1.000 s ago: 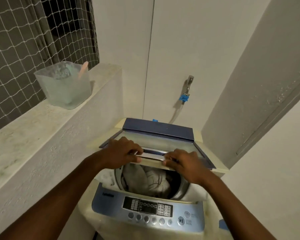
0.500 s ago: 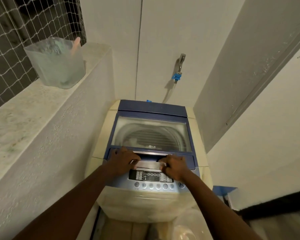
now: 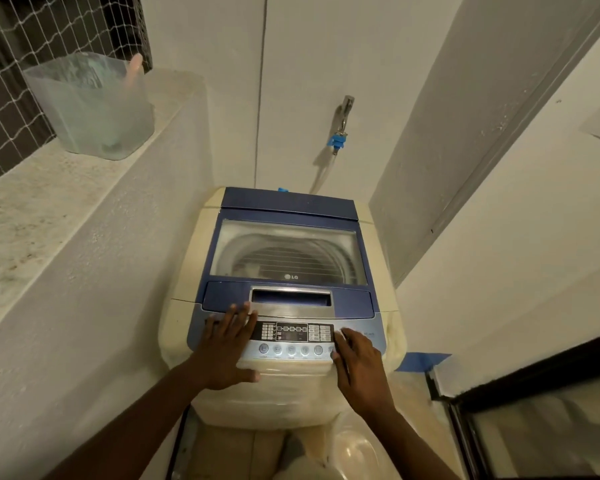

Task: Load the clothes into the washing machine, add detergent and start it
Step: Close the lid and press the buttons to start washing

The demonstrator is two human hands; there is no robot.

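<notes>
The cream and blue top-load washing machine stands against the wall with its glass lid lying flat and closed; the drum shows dimly through it and the clothes are hard to make out. The control panel with a row of round buttons runs along the front. My left hand rests flat, fingers spread, on the panel's left end. My right hand lies on the panel's right end, fingertips at the rightmost buttons. Neither hand holds anything.
A translucent plastic tub with a pink stick in it sits on the stone ledge to the left, by a netted window. A tap with a blue hose fitting is on the back wall. A dark-framed door is at lower right.
Both hands lowered the open lid until it lay shut over the clothes, then slid off it down onto the control panel. My view has tilted downward.
</notes>
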